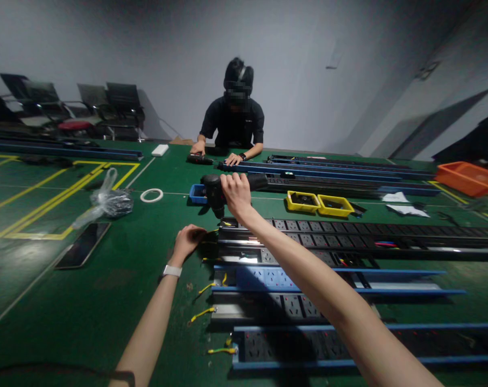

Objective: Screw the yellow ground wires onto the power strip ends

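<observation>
My right hand [238, 196] is wrapped around a black cordless drill [215, 193], held above the left ends of the power strips, its lower tip pointing down at the nearest one. Beside that end, my left hand [188, 242] has its fingers drawn together near a short yellow-green wire [213, 231]; what they pinch is hidden. The black socket power strip [304, 226] runs off to the right beneath my right arm. Closer to me lie a blue-railed strip [252, 278] and another blue-railed strip [284, 346], with yellow wires [201, 315] sticking out at the left ends.
Across the green table [139, 306], a co-worker [238, 118] handles another drill [199, 159]. Small yellow bins [334, 205], a blue bin [197, 194] and an orange crate [469, 178] stand around. Leftward lie a phone [83, 245], a plastic bag [114, 201] and a white ring [151, 195].
</observation>
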The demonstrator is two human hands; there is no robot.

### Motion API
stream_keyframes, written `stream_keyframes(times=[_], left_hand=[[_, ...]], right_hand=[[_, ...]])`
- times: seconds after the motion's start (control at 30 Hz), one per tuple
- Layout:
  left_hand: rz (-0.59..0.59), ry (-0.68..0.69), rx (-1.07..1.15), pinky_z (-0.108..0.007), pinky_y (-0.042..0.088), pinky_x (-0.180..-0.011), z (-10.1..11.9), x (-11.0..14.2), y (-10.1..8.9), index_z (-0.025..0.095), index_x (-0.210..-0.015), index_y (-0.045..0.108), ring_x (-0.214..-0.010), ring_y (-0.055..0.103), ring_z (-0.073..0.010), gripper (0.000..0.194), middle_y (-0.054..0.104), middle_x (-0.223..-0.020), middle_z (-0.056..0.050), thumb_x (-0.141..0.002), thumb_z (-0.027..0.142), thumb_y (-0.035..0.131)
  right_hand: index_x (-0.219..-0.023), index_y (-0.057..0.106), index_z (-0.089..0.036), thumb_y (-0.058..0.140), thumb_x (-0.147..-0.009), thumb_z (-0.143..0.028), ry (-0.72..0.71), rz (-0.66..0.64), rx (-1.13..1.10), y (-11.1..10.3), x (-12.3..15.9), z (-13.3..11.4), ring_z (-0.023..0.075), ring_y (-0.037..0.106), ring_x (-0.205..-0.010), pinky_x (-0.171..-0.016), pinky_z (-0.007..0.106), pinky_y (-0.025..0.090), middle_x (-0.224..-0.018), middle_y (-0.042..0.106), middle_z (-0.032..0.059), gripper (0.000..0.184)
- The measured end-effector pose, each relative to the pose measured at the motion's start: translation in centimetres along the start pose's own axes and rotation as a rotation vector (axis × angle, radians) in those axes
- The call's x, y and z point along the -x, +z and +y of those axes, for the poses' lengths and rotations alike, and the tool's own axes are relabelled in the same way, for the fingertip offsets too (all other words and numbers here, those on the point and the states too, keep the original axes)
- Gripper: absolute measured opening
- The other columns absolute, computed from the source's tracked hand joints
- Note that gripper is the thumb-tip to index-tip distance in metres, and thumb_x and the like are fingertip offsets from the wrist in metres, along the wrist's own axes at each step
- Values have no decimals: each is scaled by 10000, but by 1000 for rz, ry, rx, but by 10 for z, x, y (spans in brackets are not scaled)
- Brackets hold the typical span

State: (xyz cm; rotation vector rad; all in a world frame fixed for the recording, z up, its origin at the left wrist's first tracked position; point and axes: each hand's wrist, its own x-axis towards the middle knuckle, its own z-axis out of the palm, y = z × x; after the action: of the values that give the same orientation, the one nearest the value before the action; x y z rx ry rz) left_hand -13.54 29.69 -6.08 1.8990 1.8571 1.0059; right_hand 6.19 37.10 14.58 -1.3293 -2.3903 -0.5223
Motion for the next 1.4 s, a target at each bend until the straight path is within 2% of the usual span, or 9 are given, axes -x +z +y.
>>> stream_keyframes(times=[0.33, 0.73, 1.13, 1.4], left_hand=[[-6, -13, -40, -249, 470, -809, 2, 0, -3, 263, -960, 760, -922, 624, -152, 271, 701, -1004, -29, -868, 453, 589], [-57, 26, -125, -258, 444, -807, 2, -1, -4, 273, -1003, 756, -935, 603, -161, 330, 689, -1011, -44, -897, 493, 534], [-64, 14, -120, -278, 442, -850, 5, 0, -5, 271, -994, 753, -956, 600, -167, 291, 693, -1028, -42, -893, 462, 559], [-70, 0, -103, -293, 428, -876, 7, -1, -6, 273, -986, 755, -971, 587, -177, 389, 689, -1034, -43, -903, 563, 509]], right_hand=[[-1116, 573, -135, 278, -962, -127, 47, 2, -14, -5, 0, -1, 197, 498, -1050, -924, 363, 349, -1069, 613, 119, 334], [-1078, 572, -142, 275, -966, -140, 96, 19, -16, -2, 9, 8, 201, 508, -1037, -916, 362, 353, -1038, 622, 113, 317], [-1089, 581, -158, 260, -976, -163, 111, 19, -5, 3, 7, 13, 196, 504, -1018, -917, 358, 330, -1035, 631, 117, 341], [-1076, 591, -148, 283, -973, -157, 120, 64, -18, -1, 19, 18, 185, 489, -990, -905, 350, 316, -998, 627, 107, 325]])
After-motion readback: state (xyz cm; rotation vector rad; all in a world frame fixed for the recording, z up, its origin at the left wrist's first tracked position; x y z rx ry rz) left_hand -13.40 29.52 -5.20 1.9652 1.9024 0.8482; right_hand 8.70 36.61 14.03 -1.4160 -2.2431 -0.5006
